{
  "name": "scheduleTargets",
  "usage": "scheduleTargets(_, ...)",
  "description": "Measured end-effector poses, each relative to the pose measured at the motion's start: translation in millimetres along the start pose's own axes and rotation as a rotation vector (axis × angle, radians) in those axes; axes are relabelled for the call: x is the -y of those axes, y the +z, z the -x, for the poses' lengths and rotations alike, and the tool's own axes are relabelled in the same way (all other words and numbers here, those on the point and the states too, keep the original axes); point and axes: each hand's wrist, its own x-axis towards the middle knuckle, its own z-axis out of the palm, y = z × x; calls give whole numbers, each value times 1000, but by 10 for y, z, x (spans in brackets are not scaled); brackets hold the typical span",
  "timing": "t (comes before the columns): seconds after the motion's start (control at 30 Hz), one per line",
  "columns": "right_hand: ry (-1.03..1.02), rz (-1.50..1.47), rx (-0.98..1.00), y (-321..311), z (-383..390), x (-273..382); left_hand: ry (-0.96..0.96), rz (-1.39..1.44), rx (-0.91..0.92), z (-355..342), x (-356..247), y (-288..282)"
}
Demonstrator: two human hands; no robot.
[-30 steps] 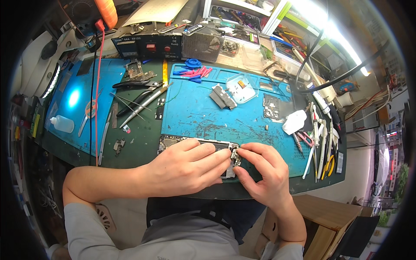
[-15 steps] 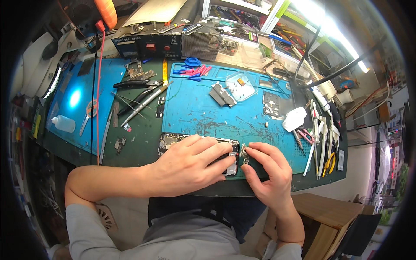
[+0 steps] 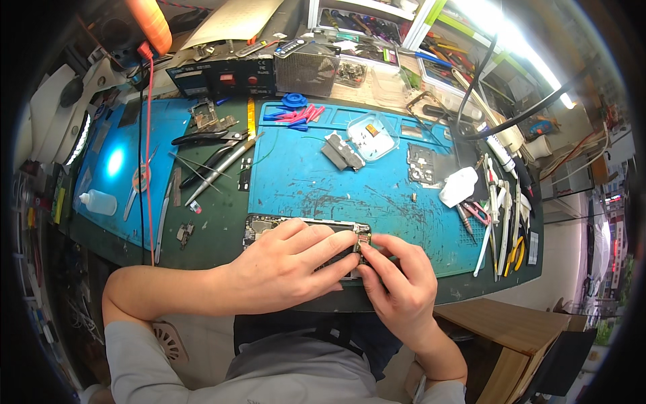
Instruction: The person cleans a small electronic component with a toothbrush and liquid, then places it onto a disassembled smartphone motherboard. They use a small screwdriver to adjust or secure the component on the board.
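Observation:
An opened phone (image 3: 258,227) lies near the front edge of the blue mat, its inner parts bare. My left hand (image 3: 291,264) rests palm down across it, holding it, with fingertips at its right end and the thumb along its near side; the palm covers much of the phone. My right hand (image 3: 405,281) pinches a small circuit board (image 3: 364,240) between thumb and fingers, right at the phone's right end. Fingertips of both hands nearly meet there and partly hide the small board. I cannot tell whether it sits inside the frame.
A clear plastic tray (image 3: 373,137) with small parts sits on the blue mat (image 3: 296,182), beside a grey metal piece (image 3: 342,152). Pliers (image 3: 210,135) and tweezers (image 3: 225,168) lie left. Several tools and yellow-handled cutters (image 3: 516,254) crowd the right. A black power unit (image 3: 225,79) stands behind.
My right hand has moved left, carrying the small board from beside the phone onto its right end. My left hand stays over the phone. The whole view has shifted slightly.

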Motion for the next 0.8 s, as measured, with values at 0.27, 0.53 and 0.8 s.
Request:
scheduleTargets(0.27,-57,211,-122,104,68,86,-6,-5,7,-9,-8,-14)
scheduleTargets(0.53,-35,315,-180,193,99,170,-25,25,30,-8,-10,-19)
scheduleTargets(0.8,4,272,-192,217,100,187,-6,65,29,-28,27,-59)
